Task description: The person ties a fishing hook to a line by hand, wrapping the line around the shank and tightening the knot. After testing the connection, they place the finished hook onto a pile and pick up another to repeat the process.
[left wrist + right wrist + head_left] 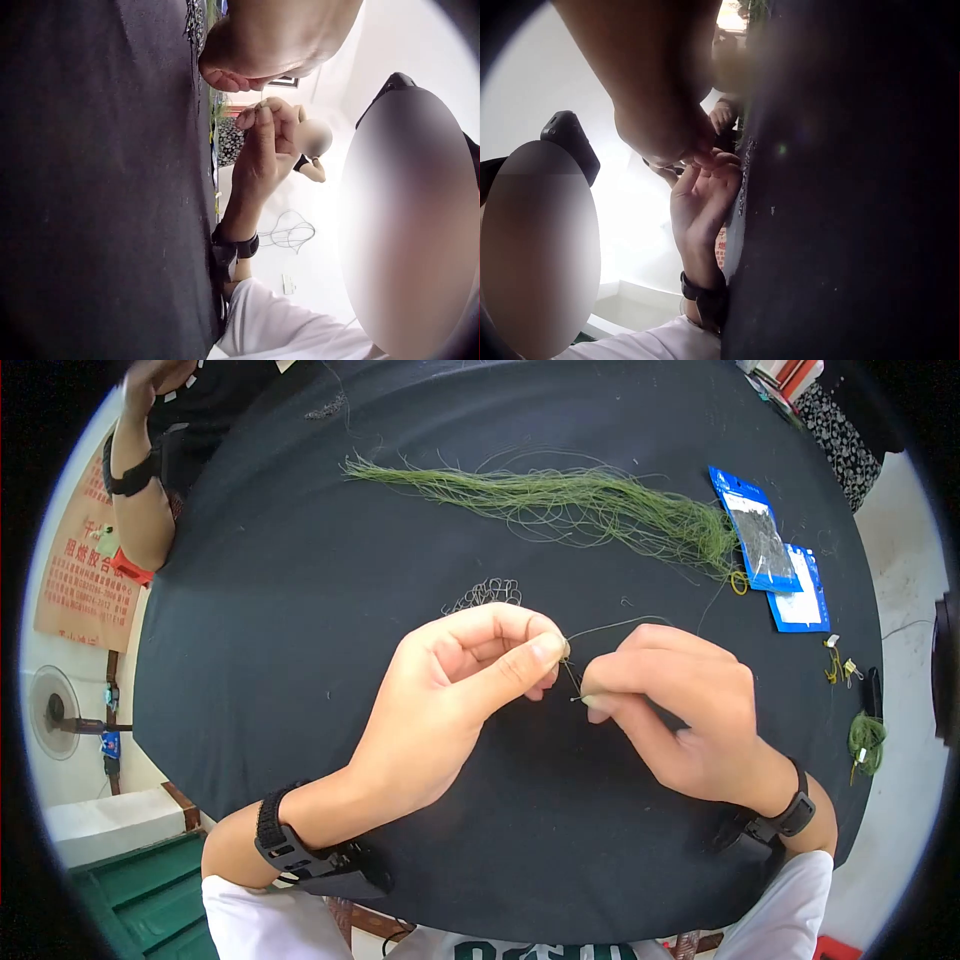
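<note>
Over the middle of the black-covered table, my left hand (455,705) pinches a thin green fishing line (625,623) between thumb and forefinger. The line arcs from those fingertips to my right hand (690,705), which pinches it between thumb and forefinger. Short strands cross the small gap between the hands, and a tiny pale tip shows at the right fingertips. Whether a hook sits inside the left fingers I cannot tell. Just beyond the left hand lies a small pile of metal fishhooks (490,593). Both wrist views show the fingertips close together above the table.
A long bundle of green line (560,500) stretches across the far side of the black cloth (270,640). Blue-edged packets (762,535) lie at its right end. A smaller green coil (866,742) is near the right edge. Another person's arm (140,500) rests at the far left.
</note>
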{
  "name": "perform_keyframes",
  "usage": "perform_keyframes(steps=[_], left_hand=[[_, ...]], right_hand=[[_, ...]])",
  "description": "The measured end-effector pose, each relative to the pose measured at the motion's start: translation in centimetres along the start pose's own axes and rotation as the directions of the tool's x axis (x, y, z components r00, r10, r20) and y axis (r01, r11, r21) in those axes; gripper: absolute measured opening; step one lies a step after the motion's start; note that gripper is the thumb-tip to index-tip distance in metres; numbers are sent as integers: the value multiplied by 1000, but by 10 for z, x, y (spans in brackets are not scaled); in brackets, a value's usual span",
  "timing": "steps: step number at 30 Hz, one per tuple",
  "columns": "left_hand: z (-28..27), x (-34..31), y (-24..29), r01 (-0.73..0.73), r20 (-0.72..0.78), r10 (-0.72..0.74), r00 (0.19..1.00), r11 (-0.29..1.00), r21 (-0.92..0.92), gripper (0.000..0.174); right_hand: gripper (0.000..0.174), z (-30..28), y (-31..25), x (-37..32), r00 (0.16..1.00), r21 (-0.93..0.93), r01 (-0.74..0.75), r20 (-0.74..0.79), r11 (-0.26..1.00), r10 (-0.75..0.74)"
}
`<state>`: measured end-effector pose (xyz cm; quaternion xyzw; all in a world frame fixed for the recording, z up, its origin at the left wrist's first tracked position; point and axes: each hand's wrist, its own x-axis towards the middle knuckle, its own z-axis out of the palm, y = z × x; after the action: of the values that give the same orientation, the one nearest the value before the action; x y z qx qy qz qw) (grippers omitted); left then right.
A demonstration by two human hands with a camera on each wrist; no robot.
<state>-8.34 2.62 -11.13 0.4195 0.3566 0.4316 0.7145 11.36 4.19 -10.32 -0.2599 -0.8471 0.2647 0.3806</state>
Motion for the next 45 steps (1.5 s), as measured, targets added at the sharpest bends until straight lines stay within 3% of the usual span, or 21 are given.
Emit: perform_keyframes(steps=[6, 9, 12, 21, 30, 39, 45], left_hand=[[6, -1, 2, -44, -68, 47, 997, 998, 39, 12], [5, -1, 2, -39, -56, 39, 998, 999, 10, 12], [4, -1, 3, -30, -46, 30, 998, 1000, 3, 12], [5, -1, 3, -23, -67, 24, 997, 1000, 6, 11], [5, -2, 2, -12, -66, 12, 998, 1000, 5, 11], [4, -2, 3, -4, -50, 3, 999, 1000, -25, 10], [5, -1, 2, 4, -53, -5, 999, 1000, -24, 10]], right_hand=[[12, -1, 1, 1, 998, 57, -56, -11, 997, 57], [13, 0, 1, 0, 987, 129, -158, -3, 979, 160], [9, 5, -3, -1, 934, 287, -338, -12, 896, 356], [6, 1, 3, -2, 936, 365, -349, 91, 863, 340], [6, -2, 2, 0, 963, 267, -269, 100, 925, 251], [6, -2, -2, 0, 911, 393, -411, 138, 822, 390], [8, -1, 2, -3, 898, 500, -430, 153, 752, 412]])
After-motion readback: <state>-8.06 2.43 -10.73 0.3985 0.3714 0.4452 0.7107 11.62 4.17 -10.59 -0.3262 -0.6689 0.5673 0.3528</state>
